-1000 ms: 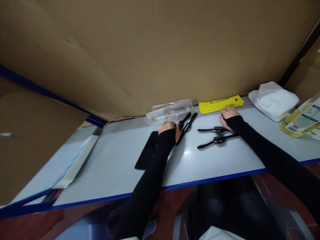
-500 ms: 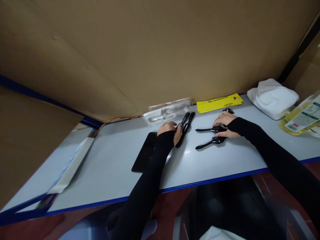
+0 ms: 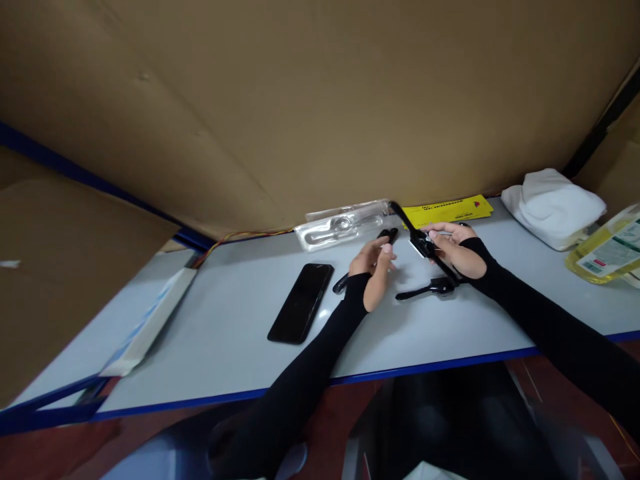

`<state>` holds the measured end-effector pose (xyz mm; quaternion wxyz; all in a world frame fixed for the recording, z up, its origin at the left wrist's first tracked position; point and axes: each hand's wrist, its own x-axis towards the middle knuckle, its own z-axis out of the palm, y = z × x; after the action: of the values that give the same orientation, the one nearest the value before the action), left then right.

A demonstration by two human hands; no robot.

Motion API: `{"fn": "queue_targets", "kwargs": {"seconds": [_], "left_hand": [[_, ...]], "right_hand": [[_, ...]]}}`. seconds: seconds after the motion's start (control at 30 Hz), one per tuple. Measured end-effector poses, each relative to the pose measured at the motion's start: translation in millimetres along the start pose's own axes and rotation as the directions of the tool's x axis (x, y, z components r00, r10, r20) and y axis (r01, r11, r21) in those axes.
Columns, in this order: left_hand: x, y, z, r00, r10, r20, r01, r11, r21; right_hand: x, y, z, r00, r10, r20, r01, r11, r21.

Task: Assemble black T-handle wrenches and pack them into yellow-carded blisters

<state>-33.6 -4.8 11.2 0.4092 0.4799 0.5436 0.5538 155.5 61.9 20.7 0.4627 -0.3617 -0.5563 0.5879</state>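
My right hand (image 3: 457, 250) is closed on a black spokeshave (image 3: 421, 241), lifted and tilted, its flat metal part turned toward my left. A second black spokeshave (image 3: 440, 287) lies on the table below that hand. My left hand (image 3: 373, 267) is held open with the fingers slightly apart and nothing visible in it. Under and behind it lie other black spokeshaves (image 3: 341, 283), largely hidden by the fingers. Just left of that hand, a black phone (image 3: 301, 303) lies flat.
Clear plastic blister trays (image 3: 345, 225) and yellow printed cards (image 3: 445, 212) lie along the cardboard wall (image 3: 320, 100). At the right are a white cloth bundle (image 3: 553, 207) and a bottle of yellow liquid (image 3: 605, 250). A blue edge (image 3: 430, 365) runs along the table's front.
My right hand has picked up one spokeshave from the table and turned it upward. My left hand has let go of the spokeshaves at left and shifted right, uncovering the phone.
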Motion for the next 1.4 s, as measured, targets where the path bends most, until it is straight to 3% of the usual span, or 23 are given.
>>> {"fn": "queue_targets", "kwargs": {"seconds": [0.03, 0.1, 0.2, 0.27, 0.33, 0.5, 0.77, 1.0, 1.17, 1.3, 1.4], "left_hand": [[-3, -1, 5.2, 0.994, -0.049, 0.093, 0.058, 0.993, -0.1], [-7, 0, 12.8, 0.956, -0.11, 0.27, 0.173, 0.96, -0.221], [-10, 3, 16.5, 0.913, -0.138, 0.383, 0.257, 0.925, -0.28], [-11, 4, 16.4, 0.927, -0.138, 0.349, 0.241, 0.932, -0.271], [-12, 4, 17.0, 0.949, -0.121, 0.292, 0.196, 0.95, -0.244], [-17, 0, 21.4, 0.971, -0.077, 0.227, 0.122, 0.974, -0.19], [-18, 4, 18.2, 0.958, -0.112, 0.263, 0.155, 0.976, -0.15], [-17, 5, 18.1, 0.96, -0.073, 0.27, 0.125, 0.975, -0.181], [-18, 9, 17.3, 0.968, -0.067, 0.244, 0.113, 0.977, -0.181], [-18, 13, 16.4, 0.973, -0.08, 0.215, 0.119, 0.977, -0.177], [-18, 14, 15.7, 0.973, -0.083, 0.215, 0.122, 0.977, -0.175]], "right_hand": [[-5, 0, 9, 0.999, -0.024, -0.039, 0.026, 0.998, 0.064], [-16, -1, 23, 0.994, -0.087, -0.073, 0.089, 0.996, 0.017], [-27, -2, 29, 0.948, -0.306, -0.09, 0.258, 0.902, -0.347], [-29, -2, 24, 0.904, -0.425, -0.051, 0.334, 0.775, -0.537], [-27, -2, 17, 0.899, -0.438, 0.01, 0.361, 0.728, -0.583], [-22, 3, 11, 0.93, -0.363, 0.05, 0.342, 0.81, -0.477], [-24, 6, 12, 0.87, -0.46, 0.176, 0.488, 0.755, -0.437], [-25, 1, 12, 0.902, -0.404, 0.152, 0.426, 0.776, -0.465], [-26, -1, 11, 0.902, -0.416, 0.117, 0.419, 0.775, -0.473], [-26, -3, 10, 0.895, -0.418, 0.156, 0.437, 0.749, -0.498], [-26, -6, 11, 0.883, -0.46, 0.095, 0.443, 0.748, -0.494]]}}
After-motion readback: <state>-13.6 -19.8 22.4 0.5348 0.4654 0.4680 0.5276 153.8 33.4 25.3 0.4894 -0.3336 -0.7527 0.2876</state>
